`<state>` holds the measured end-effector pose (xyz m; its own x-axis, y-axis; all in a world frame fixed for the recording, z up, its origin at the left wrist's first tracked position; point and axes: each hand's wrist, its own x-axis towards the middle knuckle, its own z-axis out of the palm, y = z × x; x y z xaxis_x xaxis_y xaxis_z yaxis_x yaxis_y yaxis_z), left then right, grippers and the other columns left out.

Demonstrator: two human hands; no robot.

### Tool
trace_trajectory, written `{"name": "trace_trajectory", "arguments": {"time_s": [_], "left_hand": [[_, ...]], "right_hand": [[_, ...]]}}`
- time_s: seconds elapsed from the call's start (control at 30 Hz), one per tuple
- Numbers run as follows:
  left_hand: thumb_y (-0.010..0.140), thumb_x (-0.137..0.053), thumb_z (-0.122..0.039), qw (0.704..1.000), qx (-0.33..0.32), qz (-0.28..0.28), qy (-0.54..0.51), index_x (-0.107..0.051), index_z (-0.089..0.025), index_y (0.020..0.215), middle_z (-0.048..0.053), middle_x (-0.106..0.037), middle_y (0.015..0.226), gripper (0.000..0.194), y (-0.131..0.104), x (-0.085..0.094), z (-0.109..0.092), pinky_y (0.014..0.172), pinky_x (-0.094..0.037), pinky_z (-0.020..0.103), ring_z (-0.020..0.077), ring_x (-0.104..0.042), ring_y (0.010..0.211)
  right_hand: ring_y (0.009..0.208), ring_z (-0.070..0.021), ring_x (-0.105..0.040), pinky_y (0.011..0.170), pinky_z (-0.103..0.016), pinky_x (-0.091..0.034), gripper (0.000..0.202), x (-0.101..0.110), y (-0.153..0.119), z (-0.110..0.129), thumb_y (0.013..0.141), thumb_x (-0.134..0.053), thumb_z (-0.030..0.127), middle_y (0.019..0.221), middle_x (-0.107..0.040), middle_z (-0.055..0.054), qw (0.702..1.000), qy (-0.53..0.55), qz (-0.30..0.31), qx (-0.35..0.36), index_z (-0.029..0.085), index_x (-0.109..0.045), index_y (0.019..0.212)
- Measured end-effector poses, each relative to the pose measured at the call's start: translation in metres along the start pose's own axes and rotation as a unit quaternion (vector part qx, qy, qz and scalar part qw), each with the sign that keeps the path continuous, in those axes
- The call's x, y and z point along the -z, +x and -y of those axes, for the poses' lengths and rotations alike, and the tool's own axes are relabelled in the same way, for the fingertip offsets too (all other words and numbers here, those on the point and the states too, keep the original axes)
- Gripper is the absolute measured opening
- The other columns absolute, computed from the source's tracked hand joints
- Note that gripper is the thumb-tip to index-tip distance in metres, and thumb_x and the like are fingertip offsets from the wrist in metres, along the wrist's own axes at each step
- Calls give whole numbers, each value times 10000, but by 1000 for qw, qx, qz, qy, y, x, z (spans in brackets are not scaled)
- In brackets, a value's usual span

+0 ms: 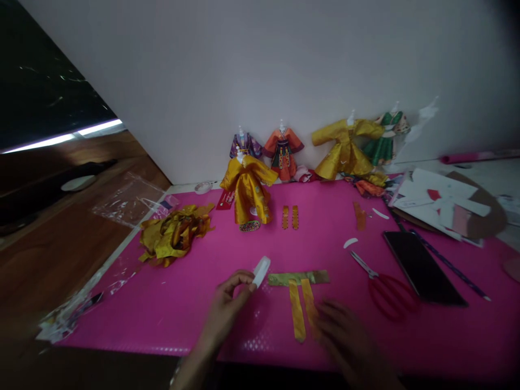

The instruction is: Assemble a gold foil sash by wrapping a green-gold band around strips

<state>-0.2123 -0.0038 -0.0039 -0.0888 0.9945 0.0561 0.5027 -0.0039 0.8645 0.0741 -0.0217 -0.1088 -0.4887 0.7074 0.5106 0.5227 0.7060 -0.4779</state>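
My left hand (231, 300) is closed on a white roll of tape (262, 271), pinched between thumb and fingers and tilted upward. Just right of it, a gold-green fabric strip (280, 279) lies crosswise on the pink mat. Two narrow yellow fabric strips run down from it, the left strip (297, 314) and the right strip (307, 298). My right hand (341, 327) rests over the lower right edge of the right strip, fingers stretched out and slightly blurred. Whether its fingertips press on that strip is unclear.
Red-handled scissors (392, 295), a black phone (422, 268) and a purple pencil (450, 265) lie rightward. Yellow scraps (174, 233) are heaped left. Behind stand several small dressed figures, including a yellow-robed one (249, 187). Two patterned strips (285, 216) lie mid-mat; papers (439, 203) sit far right.
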Motion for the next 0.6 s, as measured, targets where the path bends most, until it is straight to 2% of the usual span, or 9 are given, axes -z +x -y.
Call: {"name": "trace_trajectory", "arguments": {"time_s": [0.13, 0.23, 0.37, 0.47, 0.6], "left_hand": [[829, -615, -293, 987, 48, 41, -149, -607, -188, 703, 19, -598, 830, 164, -20, -8, -17, 760, -420, 286, 180, -569, 830], [828, -632, -289, 979, 48, 54, -192, -597, -192, 692, 9, -576, 810, 171, -27, -15, -18, 758, -392, 291, 175, -543, 815], [830, -634, -297, 974, 48, 66, -214, -584, -198, 697, 9, -568, 803, 173, -35, -23, -18, 741, -385, 295, 178, -528, 804], [835, -620, -309, 973, 58, 84, -209, -564, -205, 694, 5, -555, 778, 184, -40, -27, -25, 712, -386, 289, 174, -514, 771], [822, -612, -275, 963, 83, 172, -190, -555, -220, 699, -10, -548, 736, 147, -48, -32, -34, 697, -391, 279, 160, -490, 711]], "right_hand": [[1200, -255, -582, 975, -419, -536, 323, -1, -4, 0, 862, -555, 113, 1225, -671, -92, 1000, 11, -9, -15, 215, -662, 1149], [1189, -246, -588, 990, -433, -524, 324, -2, -7, -1, 868, -558, 114, 1224, -665, -99, 1000, 13, -16, -18, 212, -648, 1162], [1157, -244, -614, 969, -423, -540, 307, -1, -6, 1, 863, -568, 127, 1193, -681, -99, 999, 11, -39, -11, 218, -656, 1143], [1061, -234, -671, 920, -388, -570, 271, 6, -2, 4, 856, -564, 123, 1107, -720, -90, 997, 18, -80, -4, 224, -672, 1083], [877, -199, -729, 819, -299, -604, 292, 19, -1, 13, 835, -571, 111, 961, -756, -47, 993, 20, -118, 25, 264, -670, 1063]]}}
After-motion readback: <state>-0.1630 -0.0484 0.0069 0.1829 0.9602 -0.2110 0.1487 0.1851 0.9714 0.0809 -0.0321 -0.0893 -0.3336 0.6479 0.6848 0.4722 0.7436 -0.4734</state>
